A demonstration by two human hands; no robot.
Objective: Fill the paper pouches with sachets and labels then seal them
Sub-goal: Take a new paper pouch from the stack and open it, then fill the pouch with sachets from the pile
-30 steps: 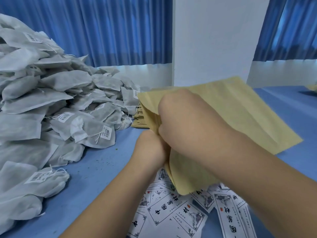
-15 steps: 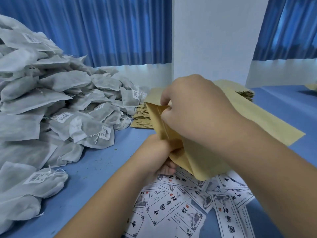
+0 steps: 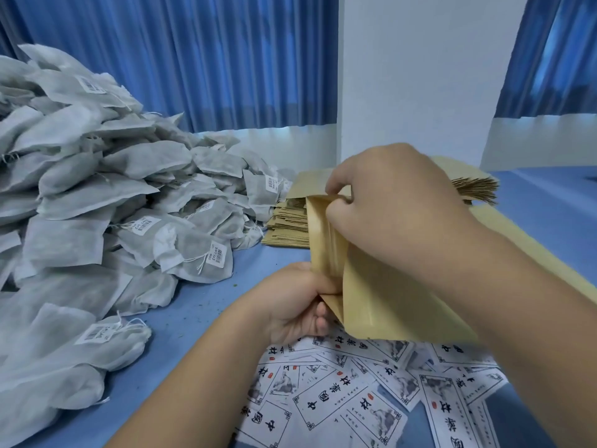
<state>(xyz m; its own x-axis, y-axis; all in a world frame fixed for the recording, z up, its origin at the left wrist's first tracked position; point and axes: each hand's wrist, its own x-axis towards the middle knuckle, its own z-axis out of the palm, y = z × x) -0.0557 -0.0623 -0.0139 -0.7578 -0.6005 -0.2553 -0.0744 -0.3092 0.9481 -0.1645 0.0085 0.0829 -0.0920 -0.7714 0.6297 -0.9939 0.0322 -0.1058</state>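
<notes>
Pinching the pouch (image 3: 371,286) by its mouth, left hand (image 3: 290,305) low and right hand (image 3: 397,208) high, I hold it just above the labels (image 3: 339,399), sachets (image 3: 129,205) piled to my left. Tugging unevenly could tear the paper lip, I judge; a loose pinch would drop it.

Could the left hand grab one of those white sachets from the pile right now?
Probably, once it lets go: the left hand grips the paper pouch at its edge, which the right hand also holds. The sachet pile lies to its left, with only bare blue table between.
</notes>
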